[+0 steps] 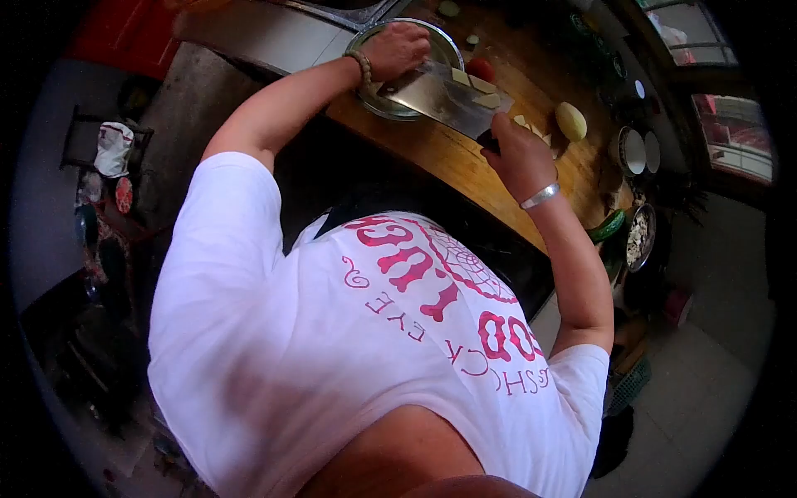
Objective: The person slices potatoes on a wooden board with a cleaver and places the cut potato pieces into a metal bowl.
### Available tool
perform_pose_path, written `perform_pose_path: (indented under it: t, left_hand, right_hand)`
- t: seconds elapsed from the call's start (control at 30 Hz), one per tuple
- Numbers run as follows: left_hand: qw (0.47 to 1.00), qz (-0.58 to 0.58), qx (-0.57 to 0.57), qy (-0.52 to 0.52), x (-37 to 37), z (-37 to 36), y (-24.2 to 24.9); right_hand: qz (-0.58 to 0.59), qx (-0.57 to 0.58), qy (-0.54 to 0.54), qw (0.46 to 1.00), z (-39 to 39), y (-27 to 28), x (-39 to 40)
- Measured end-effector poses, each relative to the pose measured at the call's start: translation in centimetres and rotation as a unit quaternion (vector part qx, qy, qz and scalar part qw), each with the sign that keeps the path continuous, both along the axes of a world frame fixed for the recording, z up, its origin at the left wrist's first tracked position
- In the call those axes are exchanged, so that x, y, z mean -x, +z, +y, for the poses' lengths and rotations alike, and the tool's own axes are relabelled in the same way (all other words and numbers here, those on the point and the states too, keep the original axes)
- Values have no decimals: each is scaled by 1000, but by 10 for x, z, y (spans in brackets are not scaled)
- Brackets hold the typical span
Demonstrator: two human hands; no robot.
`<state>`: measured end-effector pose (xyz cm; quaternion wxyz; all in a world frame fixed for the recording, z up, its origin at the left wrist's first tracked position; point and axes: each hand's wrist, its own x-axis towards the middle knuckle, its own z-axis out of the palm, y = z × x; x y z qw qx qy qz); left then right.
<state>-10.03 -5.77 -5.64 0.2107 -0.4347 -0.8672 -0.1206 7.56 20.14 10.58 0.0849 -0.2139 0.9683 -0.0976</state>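
Note:
My right hand is closed round the dark handle of a cleaver. Its broad blade reaches left across the wooden board's edge and over a glass bowl. Above that bowl is my left hand, fingers curled together close to the blade's far end; what they hold, if anything, is hidden. Pale cut pieces lie along the blade's far side, with more pale slices beside my right hand. A whole peeled pale vegetable, like a potato, rests to the right, and a tomato sits behind the pieces.
The wooden worktop ends at its front edge near my body. To the right stand a white bowl, a green cucumber and a metal dish of chopped food. A sink is at the back left.

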Motion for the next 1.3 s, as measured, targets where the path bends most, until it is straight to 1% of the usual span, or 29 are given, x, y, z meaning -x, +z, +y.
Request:
perform_pose_path:
  t: [0.03, 0.1, 0.13, 0.17, 0.23, 0.3, 0.43, 0.5, 0.53, 0.6, 0.67, 0.7, 0.73, 0.77, 0.8, 0.83, 0.87, 0.9, 0.97, 1.0, 1.03, 1.07, 1.1, 1.13, 1.17, 1.2, 1.23, 1.27, 1.3]
  left_hand:
    - [1000, 0, -2, 3, 5, -5, 3]
    - [992, -3, 85, 97, 10, -13, 13]
    - [992, -20, 54, 110, 8, -10, 19]
    - [993, -20, 55, 105, 5, 0, 24]
    - [999, 29, -43, 4, -31, 35, 59]
    - [987, -47, -149, -42, -67, 70, 75]
    - [988, -70, -106, -85, -47, 78, 46]
    - [997, 15, 75, 14, -27, 57, 34]
    - [998, -4, -17, 63, -20, 44, 24]
    - [993, -20, 11, 112, 0, 16, 12]
    - [991, 51, 15, 125, 25, -11, -8]
    - [992, 24, 32, 120, 28, -16, 8]
    - [991, 49, -19, 122, 25, -14, 19]
    - [991, -13, -75, 107, -4, 13, 82]
    - [989, -17, -34, 141, 2, 11, 66]
    - [985, 84, -124, 82, -11, 20, 60]
    - [991, 12, -125, 41, -39, 39, 64]
    - [991, -60, -122, 4, -68, 58, 69]
    - [961, -234, -143, -33, -113, 104, 33]
    - [958, -246, -137, -49, -132, 133, 16]
    - [954, -260, -134, -64, -147, 152, 2]
    - [954, -260, -130, -65, -154, 169, -14]
    - [938, -312, -137, -64, -157, 182, -30]
    - [920, -361, -144, -61, -160, 195, -48]
    - [919, -362, -143, -59, -160, 206, -69]
    - [914, -346, -202, -58, -155, 216, -90]
    - [903, -338, -258, -58, -152, 219, -95]
    - [904, -339, -253, -56, -149, 221, -101]
    - [925, -302, -221, -63, -146, 225, -95]
  right_hand:
    - [-8, -1, -6, 1000, 2, 3, -1]
    - [-9, -3, 0, 1000, 11, -2, 1]
    - [-9, -5, 0, 1000, 15, -4, 0]
    - [-9, -4, -5, 1000, 16, -6, 1]
    - [23, 27, 39, 999, 11, -11, 7]
    - [32, 28, 47, 998, 2, -23, 15]
    - [41, 27, 88, 995, -11, -30, 16]
    - [40, 33, 84, 995, -8, -32, 10]
    - [40, 38, 78, 995, -6, -32, 6]
    - [29, 41, 70, 996, 7, -28, -6]
    - [17, 41, 53, 998, 29, -26, -22]
    - [21, 89, 10, 996, 46, -27, -34]
    - [26, 134, -36, 990, 64, -29, -44]
    - [24, 128, -55, 990, 84, -34, -54]
    - [40, 195, -110, 974, 104, -41, -67]
    - [59, 261, -164, 950, 123, -44, -80]
    - [18, 307, -219, 926, 139, -44, -92]
    - [6, 280, -283, 917, 154, -44, -100]
    - [-6, 294, -343, 892, 177, -44, -113]
    - [-92, 330, -410, 845, 198, -52, -118]
    - [-93, 332, -412, 844, 211, -64, -126]
    - [-44, 297, -378, 876, 225, -82, -136]
    - [3, 258, -342, 904, 233, -91, -143]
    - [-40, 243, -346, 905, 235, -95, -150]
    - [-54, 236, -355, 903, 232, -96, -155]
    - [-72, 229, -351, 905, 233, -100, -158]
    - [-98, 219, -352, 905, 230, -100, -156]
    - [-101, 223, -352, 903, 227, -101, -155]
    - [-120, 228, -352, 900, 225, -101, -155]
